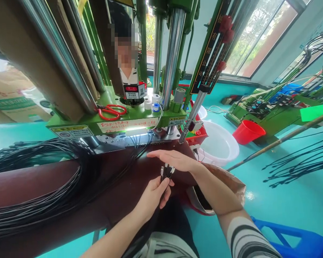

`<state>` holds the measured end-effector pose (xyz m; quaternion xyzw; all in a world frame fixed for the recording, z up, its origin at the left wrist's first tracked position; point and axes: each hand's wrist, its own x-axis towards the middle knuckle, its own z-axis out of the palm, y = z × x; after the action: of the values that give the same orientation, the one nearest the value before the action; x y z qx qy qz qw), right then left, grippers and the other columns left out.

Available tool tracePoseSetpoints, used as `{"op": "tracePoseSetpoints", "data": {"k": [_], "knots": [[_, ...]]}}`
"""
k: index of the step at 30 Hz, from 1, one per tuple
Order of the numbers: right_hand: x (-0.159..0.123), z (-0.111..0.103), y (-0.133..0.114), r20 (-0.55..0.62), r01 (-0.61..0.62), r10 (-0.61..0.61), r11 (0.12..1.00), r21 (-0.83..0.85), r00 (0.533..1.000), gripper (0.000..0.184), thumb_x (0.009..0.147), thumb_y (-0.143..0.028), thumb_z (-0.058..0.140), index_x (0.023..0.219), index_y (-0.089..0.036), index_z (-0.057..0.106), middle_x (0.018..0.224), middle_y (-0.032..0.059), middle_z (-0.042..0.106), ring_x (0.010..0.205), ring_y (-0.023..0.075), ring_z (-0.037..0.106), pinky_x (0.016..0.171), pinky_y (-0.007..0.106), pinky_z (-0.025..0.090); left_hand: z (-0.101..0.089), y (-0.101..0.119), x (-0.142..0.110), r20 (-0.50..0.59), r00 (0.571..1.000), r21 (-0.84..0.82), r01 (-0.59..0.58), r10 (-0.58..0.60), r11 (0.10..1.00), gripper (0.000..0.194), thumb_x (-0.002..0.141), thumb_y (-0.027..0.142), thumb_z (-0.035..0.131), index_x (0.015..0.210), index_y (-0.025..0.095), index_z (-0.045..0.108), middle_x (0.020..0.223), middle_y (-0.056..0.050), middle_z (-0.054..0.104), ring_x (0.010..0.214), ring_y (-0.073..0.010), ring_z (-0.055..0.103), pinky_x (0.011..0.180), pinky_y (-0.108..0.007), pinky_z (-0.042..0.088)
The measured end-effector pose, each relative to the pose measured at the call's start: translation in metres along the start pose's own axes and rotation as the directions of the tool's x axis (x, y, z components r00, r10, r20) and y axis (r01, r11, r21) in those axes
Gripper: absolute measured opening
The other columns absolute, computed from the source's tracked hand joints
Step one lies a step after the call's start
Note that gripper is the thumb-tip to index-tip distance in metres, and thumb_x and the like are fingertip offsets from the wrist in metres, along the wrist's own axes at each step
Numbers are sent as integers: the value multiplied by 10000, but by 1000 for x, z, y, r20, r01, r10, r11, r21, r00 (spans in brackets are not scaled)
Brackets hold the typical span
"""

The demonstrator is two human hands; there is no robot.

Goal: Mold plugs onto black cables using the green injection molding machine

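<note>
Head: cables [167, 173] near open bag [233, 179]

Left hand [158, 191] gripped black cables [167, 175], metal-tipped ends up; right hand [176, 160] flat just above the tips. Green machine [148, 120] stood beyond both hands, red-handled scissors [111, 111] on it.

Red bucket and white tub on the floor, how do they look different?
The bucket is bright red, while the tub is whitish. The bucket looks narrower and tapers toward its base; the tub has a much broader mouth. The bucket sits against the green machine on the right, whereas the tub is beside the brown paper sack. Both are round, open-topped containers on the teal floor.
</note>
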<state>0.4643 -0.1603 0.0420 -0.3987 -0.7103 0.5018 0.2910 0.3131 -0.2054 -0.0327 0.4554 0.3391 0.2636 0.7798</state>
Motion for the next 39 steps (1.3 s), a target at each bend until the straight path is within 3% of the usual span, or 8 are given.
{"op": "tracePoseSetpoints", "data": {"k": [8, 16, 19, 23, 25, 28, 36, 39], "knots": [[16, 10, -1, 248, -164, 177, 984, -70, 952, 439, 918, -350, 334, 1321, -193, 407, 1341, 54, 457, 1153, 182, 481, 902, 290, 422, -5, 9, 5, -9, 1000, -128, -15, 14, 992, 384, 804, 489, 478, 880, 117, 534, 538, 34, 489, 378, -52, 386, 368, -189, 273], [22, 16, 19, 288, -68, 75, 997, -34, 955, 454, 919, -342, 354, 1350, -200, 361, 1396, 50, 385, 1228, 171, 411, 996, 304, 345, -7, 5, 13, -71, 997, -147, -48, 38, 988, 315, 753, 439, 568, 739, 132, 499, 538, 53, 439, 381, -24, 310, 374, -182, 196], [34, 2, 38, 128, -1, 35, 968, -251, 991, 436, 952, -338, 227, 1338, -196, 369, 1352, 53, 442, 1214, 151, 423, 980, 304, 360, -13, 8, 14, -87, 995, -170, -56, 41, 984, 306, 746, 418, 577, 808, 122, 526, 526, 60, 438, 377, -23, 302, 375, -178, 180], [56, -19, 73, -289, -314, 137, 569, -760, 948, 346, 896, -159, 340, 1209, -141, 487, 1231, 115, 522, 1171, 213, 436, 987, 379, 321, -24, 10, 13, -131, 990, -170, -79, 57, 982, 292, 764, 408, 559, 816, 123, 519, 565, 23, 514, 429, -56, 409, 402, -190, 289], [63, -23, 85, -342, -374, 155, 471, -799, 927, 348, 820, -44, 367, 1134, -71, 515, 1176, 187, 521, 1158, 271, 427, 978, 433, 296, -26, 9, 12, -144, 988, -171, -88, 64, 981, 287, 778, 411, 541, 846, 133, 510, 546, 28, 513, 446, -72, 438, 418, -201, 330], [63, -21, 87, -347, -392, 182, 443, -806, 920, 320, 760, -1, 368, 1032, -53, 529, 1125, 238, 506, 1125, 318, 433, 936, 466, 306, -27, 6, 12, -162, 984, -192, -102, 71, 976, 288, 794, 415, 523, 895, 147, 492, 493, 66, 455, 400, -58, 390, 394, -187, 301], [7, -8, 56, -143, -392, 408, 630, -670, 902, 128, 711, -137, 414, 820, -180, 465, 645, -4, 564, 562, 140, 563, 528, 242, 435, -29, 8, 15, -201, 980, -183, -54, 16, 982, 276, 728, 383, 610, 792, 162, 457, 410, 125, 294, 321, -16, 222, 330, -152, 155], [-23, 9, 58, -159, -518, 493, 808, -281, 855, 194, 705, -125, 363, 872, -180, 444, 478, -80, 412, 330, 82, 395, 330, 188, 313, -26, 5, 19, -199, 979, -93, -68, 48, 993, 255, 730, 375, 600, 782, 182, 442, 382, 128, 299, 291, -25, 229, 319, -160, 168]]}}
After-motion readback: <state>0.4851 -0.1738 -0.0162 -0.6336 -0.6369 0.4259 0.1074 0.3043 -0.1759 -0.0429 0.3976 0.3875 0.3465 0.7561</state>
